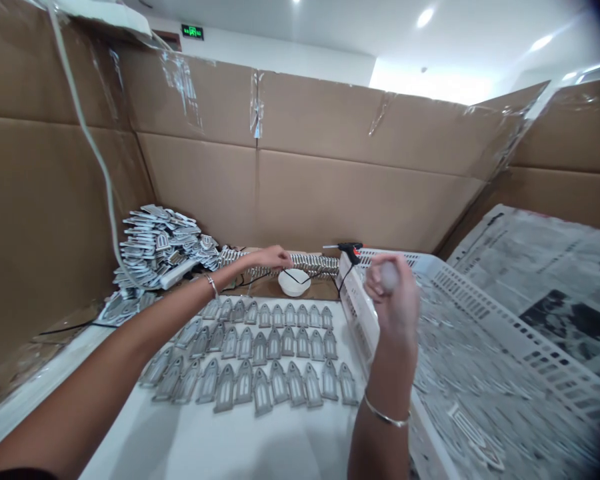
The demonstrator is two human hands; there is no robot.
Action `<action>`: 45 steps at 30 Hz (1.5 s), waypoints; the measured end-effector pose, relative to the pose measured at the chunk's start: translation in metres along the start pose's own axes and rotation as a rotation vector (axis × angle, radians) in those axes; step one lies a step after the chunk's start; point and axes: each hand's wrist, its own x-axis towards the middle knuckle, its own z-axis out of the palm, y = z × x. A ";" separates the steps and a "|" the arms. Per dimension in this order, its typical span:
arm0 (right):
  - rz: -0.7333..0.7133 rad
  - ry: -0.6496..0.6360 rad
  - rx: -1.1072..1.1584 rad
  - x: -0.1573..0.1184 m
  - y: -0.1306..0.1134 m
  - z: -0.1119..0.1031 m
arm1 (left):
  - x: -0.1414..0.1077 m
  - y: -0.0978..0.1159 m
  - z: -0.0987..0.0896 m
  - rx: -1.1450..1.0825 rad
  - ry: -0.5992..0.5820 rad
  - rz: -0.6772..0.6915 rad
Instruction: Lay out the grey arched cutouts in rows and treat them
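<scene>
My left hand [276, 257] reaches over the back of the white board, its fingers pinched together at the rim of a small white bowl [295, 284]. A thin black cord passes by the fingertips; whether they hold it I cannot make out. My right hand [396, 293], blurred by motion, is raised above the edge of a white plastic basket [357, 303]. Its fingers are wrapped round a pale, round-ended object [390, 277] whose kind does not show. Between my arms, rows of small grey arched window-shaped pieces [261, 390] lie on the white board [220, 443].
Tall cardboard walls [310, 193] enclose the workspace. A heap of arched pieces [167, 240] stands at back left. A black glue gun [349, 251] rests near the basket's back corner. Newspaper [510, 267] lies on the right; a white cable [93, 147] hangs on the left.
</scene>
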 end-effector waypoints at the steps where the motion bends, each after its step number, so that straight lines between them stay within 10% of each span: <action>1: -0.074 0.058 -0.024 -0.005 -0.010 -0.003 | -0.001 -0.009 -0.007 0.042 0.066 -0.068; 7: -0.308 0.247 -0.012 -0.026 -0.044 -0.015 | 0.003 -0.026 -0.014 0.313 0.421 -0.218; 19: -0.262 0.159 -0.040 -0.023 -0.032 -0.003 | 0.065 -0.008 0.104 0.557 0.063 0.255; 45: -0.215 0.109 -0.135 -0.021 -0.019 0.013 | 0.081 -0.036 0.106 0.394 0.119 0.201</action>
